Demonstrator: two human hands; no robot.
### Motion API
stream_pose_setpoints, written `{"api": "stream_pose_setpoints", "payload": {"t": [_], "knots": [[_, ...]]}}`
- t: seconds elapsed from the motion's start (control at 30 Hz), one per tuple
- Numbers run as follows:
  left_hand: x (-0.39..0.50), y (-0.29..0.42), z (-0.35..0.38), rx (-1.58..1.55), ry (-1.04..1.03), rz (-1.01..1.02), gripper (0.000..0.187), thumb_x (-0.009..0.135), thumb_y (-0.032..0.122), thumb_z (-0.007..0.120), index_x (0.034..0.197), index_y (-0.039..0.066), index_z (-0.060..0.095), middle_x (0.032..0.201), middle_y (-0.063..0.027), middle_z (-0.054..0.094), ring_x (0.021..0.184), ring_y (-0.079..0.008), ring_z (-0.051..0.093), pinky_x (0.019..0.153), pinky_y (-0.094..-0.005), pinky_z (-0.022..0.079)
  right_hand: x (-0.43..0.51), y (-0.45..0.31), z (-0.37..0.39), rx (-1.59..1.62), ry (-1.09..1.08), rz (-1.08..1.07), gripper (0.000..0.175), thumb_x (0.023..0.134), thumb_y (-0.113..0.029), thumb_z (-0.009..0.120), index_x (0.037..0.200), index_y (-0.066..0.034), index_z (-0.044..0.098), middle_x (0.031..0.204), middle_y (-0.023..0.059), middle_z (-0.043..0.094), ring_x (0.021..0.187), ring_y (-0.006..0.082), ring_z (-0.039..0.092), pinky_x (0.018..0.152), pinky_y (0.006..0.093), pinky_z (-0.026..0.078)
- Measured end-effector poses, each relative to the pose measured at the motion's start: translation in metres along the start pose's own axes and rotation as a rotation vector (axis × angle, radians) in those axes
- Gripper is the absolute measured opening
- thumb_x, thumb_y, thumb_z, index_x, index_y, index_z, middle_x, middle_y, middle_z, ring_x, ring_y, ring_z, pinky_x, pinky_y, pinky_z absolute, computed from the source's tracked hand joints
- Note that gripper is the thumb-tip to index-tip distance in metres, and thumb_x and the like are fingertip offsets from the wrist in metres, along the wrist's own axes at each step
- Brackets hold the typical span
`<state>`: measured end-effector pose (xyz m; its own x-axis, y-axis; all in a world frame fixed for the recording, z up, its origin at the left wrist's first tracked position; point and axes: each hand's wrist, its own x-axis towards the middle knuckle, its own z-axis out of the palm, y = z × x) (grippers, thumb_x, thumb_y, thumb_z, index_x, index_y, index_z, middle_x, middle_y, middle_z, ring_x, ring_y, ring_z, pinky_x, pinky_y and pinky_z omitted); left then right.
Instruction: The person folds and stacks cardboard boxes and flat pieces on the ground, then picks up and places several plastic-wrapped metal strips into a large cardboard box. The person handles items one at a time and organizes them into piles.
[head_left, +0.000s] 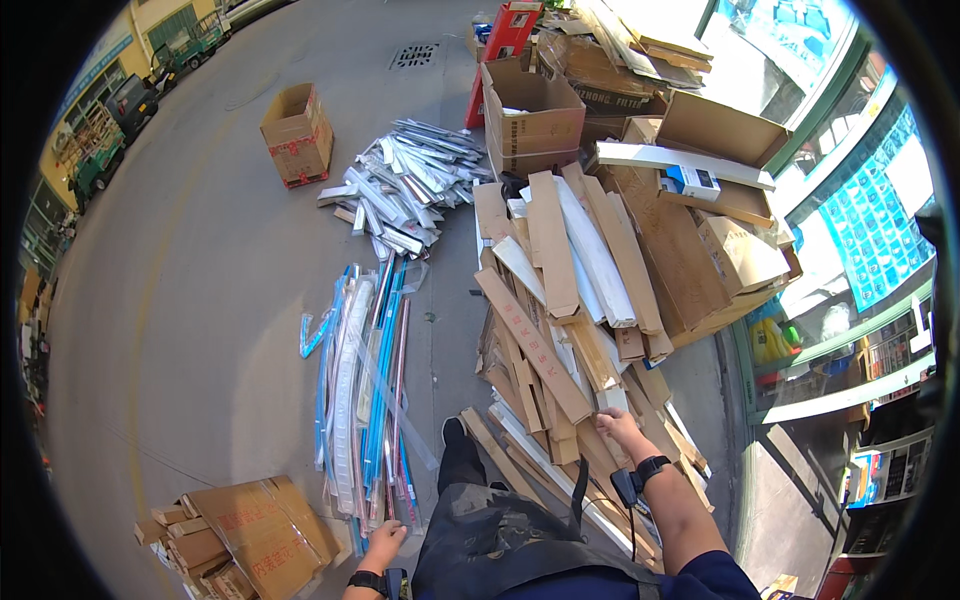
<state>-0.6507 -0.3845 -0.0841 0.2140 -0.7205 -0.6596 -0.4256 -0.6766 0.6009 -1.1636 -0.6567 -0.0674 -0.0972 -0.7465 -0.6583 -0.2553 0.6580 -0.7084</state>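
My right hand (619, 429) is at the near end of a long, narrow cardboard box (532, 345) with red printing. Its fingers are curled close to the box's corner; whether they grip it is unclear. That box lies slantwise on a heap of flattened long cartons (555, 281) and white strips. Low in the view, my left hand (388, 540) hangs with bent fingers beside the near end of a bundle of long plastic-wrapped strips (382, 360), some blue, some clear. I cannot tell whether it touches them. Both wrists wear black strapped devices.
Silvery wrapped packets (412, 180) are heaped on the pavement beyond the bundle. An open carton (296, 135) stands at left, a taller one (534, 112) farther right. A large carton (262, 532) holding long boxes lies lower left. Stacked cardboard (675, 255) lines the glass shopfront (847, 217).
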Motion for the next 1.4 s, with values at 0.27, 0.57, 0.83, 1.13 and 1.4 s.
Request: {"api": "stream_pose_setpoints", "payload": {"t": [0.27, 0.57, 0.83, 1.13, 1.4], "knots": [[0.129, -0.004, -0.021, 0.326, -0.325, -0.054, 0.038, 0.091, 0.032, 0.054, 0.108, -0.002, 0.062, 0.102, -0.0182, 0.064, 0.096, -0.0304, 0.060, 0.085, -0.0391, 0.047, 0.141, -0.122, 0.028, -0.397, 0.216, -0.046, 0.071, 0.077, -0.038, 0.073, 0.131, 0.0007, 0.048, 0.112, 0.0210, 0.062, 0.105, 0.0313, 0.061, 0.091, 0.0370, 0.047], [0.247, 0.069, -0.115, 0.113, -0.238, -0.208, 0.034, 0.095, 0.025, 0.045, 0.107, -0.001, 0.063, 0.102, -0.0229, 0.065, 0.091, -0.0292, 0.062, 0.082, -0.0394, 0.047, 0.347, -0.197, 0.068, -0.731, 0.476, 0.207, 0.110, 0.065, -0.045, 0.079, 0.145, -0.0014, 0.017, 0.129, 0.0228, 0.049, 0.120, 0.0354, 0.048, 0.100, 0.0448, 0.040], [0.270, 0.110, -0.135, 0.349, -0.254, -0.326, 0.029, 0.092, 0.020, 0.049, 0.112, 0.002, 0.060, 0.096, -0.0208, 0.065, 0.088, -0.0357, 0.061, 0.082, -0.0384, 0.049, 0.385, -0.145, 0.034, -0.077, 0.291, 0.091, 0.071, 0.066, -0.020, 0.082, 0.122, 0.0049, 0.047, 0.102, 0.0188, 0.064, 0.090, 0.0304, 0.065, 0.079, 0.0385, 0.052], [0.301, -0.004, -0.116, 0.088, -0.375, 0.073, 0.018, 0.087, 0.010, 0.050, 0.098, 0.004, 0.063, 0.091, -0.0151, 0.063, 0.080, -0.0277, 0.061, 0.069, -0.0376, 0.050, 0.267, -0.081, -0.010, 0.169, 0.135, 0.397, 0.061, 0.066, -0.011, 0.079, 0.120, 0.0034, 0.056, 0.104, 0.0117, 0.065, 0.095, 0.0240, 0.062, 0.089, 0.0361, 0.047], [0.286, 0.014, -0.130, -0.090, -0.241, -0.399, 0.025, 0.095, 0.019, 0.052, 0.103, -0.002, 0.060, 0.085, -0.0107, 0.066, 0.076, -0.0185, 0.065, 0.067, -0.0299, 0.053, 0.260, -0.088, 0.015, 0.136, 0.060, 0.252, 0.048, 0.066, -0.010, 0.078, 0.109, 0.0035, 0.062, 0.100, 0.0132, 0.066, 0.086, 0.0247, 0.064, 0.078, 0.0363, 0.051]]}}
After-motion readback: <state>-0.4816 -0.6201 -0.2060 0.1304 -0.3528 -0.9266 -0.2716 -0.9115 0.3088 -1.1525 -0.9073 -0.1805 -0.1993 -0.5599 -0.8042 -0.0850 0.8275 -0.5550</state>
